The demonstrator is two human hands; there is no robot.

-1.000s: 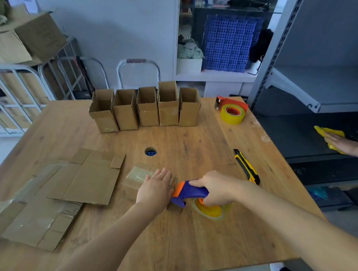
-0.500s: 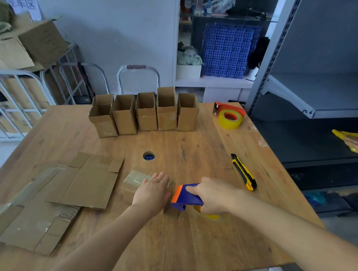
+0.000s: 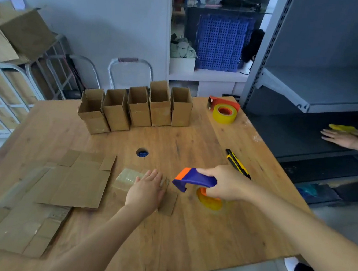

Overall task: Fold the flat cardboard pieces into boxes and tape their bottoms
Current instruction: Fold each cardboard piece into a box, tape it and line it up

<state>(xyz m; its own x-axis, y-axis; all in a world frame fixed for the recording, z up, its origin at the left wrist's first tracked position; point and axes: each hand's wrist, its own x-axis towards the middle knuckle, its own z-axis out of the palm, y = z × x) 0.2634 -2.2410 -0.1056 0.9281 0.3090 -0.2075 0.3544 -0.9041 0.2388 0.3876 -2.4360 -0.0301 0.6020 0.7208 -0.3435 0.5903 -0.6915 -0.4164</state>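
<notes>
Head camera looks down on a wooden desk (image 3: 185, 235) where the sixth box appears to be in hand. At the far side, five folded boxes (image 3: 138, 106) stand upright in a row with their tops open. I judge those finished, though their bottoms are hidden.

Near the middle, the left hand (image 3: 145, 190) lies flat on a small box (image 3: 126, 178), its fingers (image 3: 155, 175) straight, close together and pressing down. Glossy tape shows on the box's left part, and a brown flap sticks out to the right of the hand. The right hand (image 3: 224, 182) is wrapped round the handle of a blue and orange tape dispenser (image 3: 193, 178), fingers curled under it. The dispenser hangs just right of the box, its nose towards it and clear of the cardboard. Whether a strip of tape runs between them cannot be told.

To the near left, flat cardboard pieces (image 3: 76, 182) lie overlapped on the desk, so several boxes are left to fold and tape.

A second tape dispenser (image 3: 223, 112) sits at the far right corner, and a utility knife (image 3: 236, 162) lies beyond the right hand. Off the desk, another person's hand (image 3: 341, 138) rests on a shelf (image 3: 295, 134) beside a yellow cloth (image 3: 342, 128).
</notes>
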